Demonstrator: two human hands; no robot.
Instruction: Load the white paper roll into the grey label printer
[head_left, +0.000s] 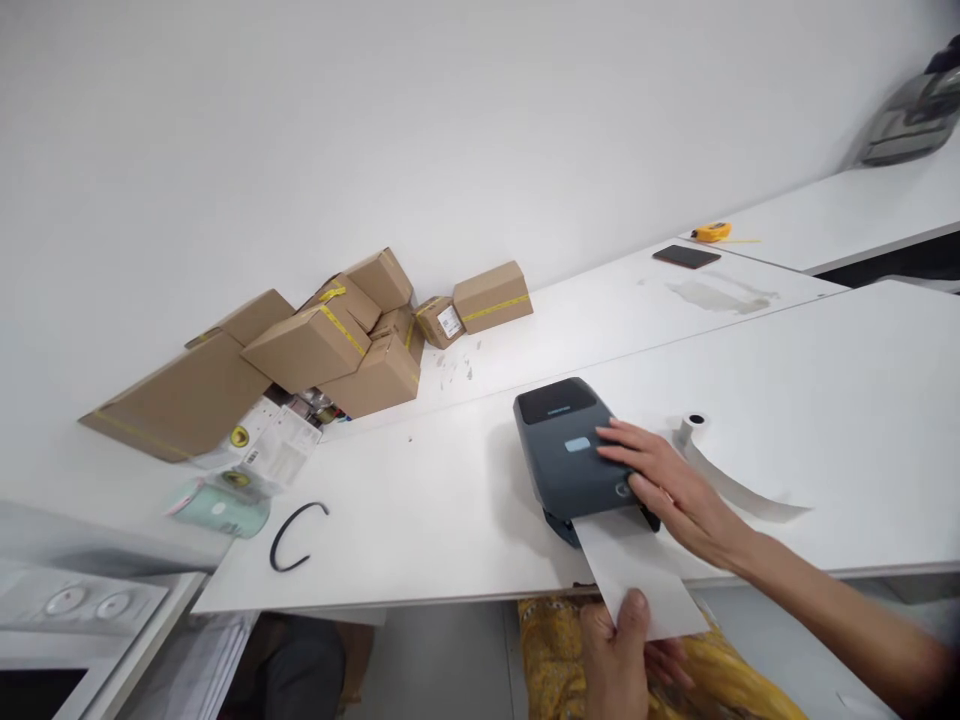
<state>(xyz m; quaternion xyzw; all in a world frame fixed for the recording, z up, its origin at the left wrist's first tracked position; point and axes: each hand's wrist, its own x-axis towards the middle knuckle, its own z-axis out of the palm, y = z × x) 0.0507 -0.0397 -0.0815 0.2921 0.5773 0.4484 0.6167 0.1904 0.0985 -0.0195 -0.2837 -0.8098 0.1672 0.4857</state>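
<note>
The dark printer sits on the bench near its front edge, white paper extending from its front. The left hand grips the paper's outer end, thumb on top; the right hand lies with spread fingers on the printer's lid, grasping nothing. A sideways tug might skew or crease the paper, and a hard pull could drag the printer toward the edge if the right hand's pressure slackens. The lid hides the paper's inner end, so whether it runs straight cannot be told; nor can whether the lid is latched. The left hand's fingers are partly covered beneath the paper.
</note>
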